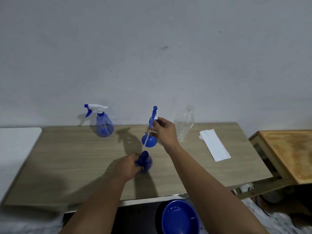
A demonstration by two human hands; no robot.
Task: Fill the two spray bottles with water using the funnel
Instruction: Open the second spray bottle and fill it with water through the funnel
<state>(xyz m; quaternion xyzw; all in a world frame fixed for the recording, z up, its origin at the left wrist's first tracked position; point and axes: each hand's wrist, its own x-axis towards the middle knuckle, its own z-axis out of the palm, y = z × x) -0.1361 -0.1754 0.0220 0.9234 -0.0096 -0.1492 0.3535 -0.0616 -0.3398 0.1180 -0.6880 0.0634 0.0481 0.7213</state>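
My left hand (127, 167) grips a blue spray bottle body (146, 162) standing on the wooden table (67, 162), its neck uncovered. My right hand (164, 130) holds that bottle's spray head (153, 118) lifted above the table, with its dip tube hanging down. A blue funnel (149, 141) lies on the table just behind the open bottle, partly hidden by the tube and my right hand. A second blue spray bottle (103, 124) with its white and blue trigger head on stands at the back left.
A clear plastic bottle (184, 125) leans against the wall at the back right. Folded white paper (213, 146) lies on the table's right side. A blue basin (179, 217) sits on the floor below the front edge. A wooden stool (287, 154) stands at right.
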